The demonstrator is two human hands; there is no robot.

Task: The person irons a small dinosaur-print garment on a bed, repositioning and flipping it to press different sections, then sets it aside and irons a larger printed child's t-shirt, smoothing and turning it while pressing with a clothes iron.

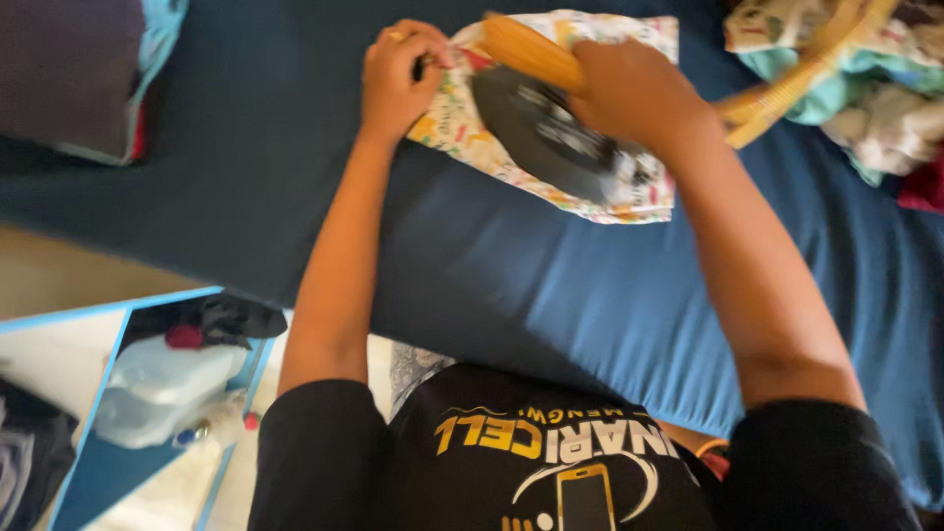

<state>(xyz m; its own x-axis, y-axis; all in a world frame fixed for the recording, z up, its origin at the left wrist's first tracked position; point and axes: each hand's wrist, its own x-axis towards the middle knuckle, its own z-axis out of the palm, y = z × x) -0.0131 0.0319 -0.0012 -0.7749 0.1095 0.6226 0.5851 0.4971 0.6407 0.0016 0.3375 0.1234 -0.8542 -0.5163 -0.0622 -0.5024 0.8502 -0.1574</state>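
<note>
We've got the small printed cloth (551, 118) spread flat on the blue bed sheet (551, 285). Left hand (398, 79) pinches its corner so it stays taut, while the right hand (629, 93) is closed round the iron (551, 133) handle, soleplate pressing the fabric.

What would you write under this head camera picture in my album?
Right hand presses a dark iron on a patterned cloth that the left hand pins on the blue surface.

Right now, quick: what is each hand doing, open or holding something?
Left hand: fingers closed, pinching the edge of the patterned cloth on the blue surface.
Right hand: closed around the yellow handle of the iron.
</note>
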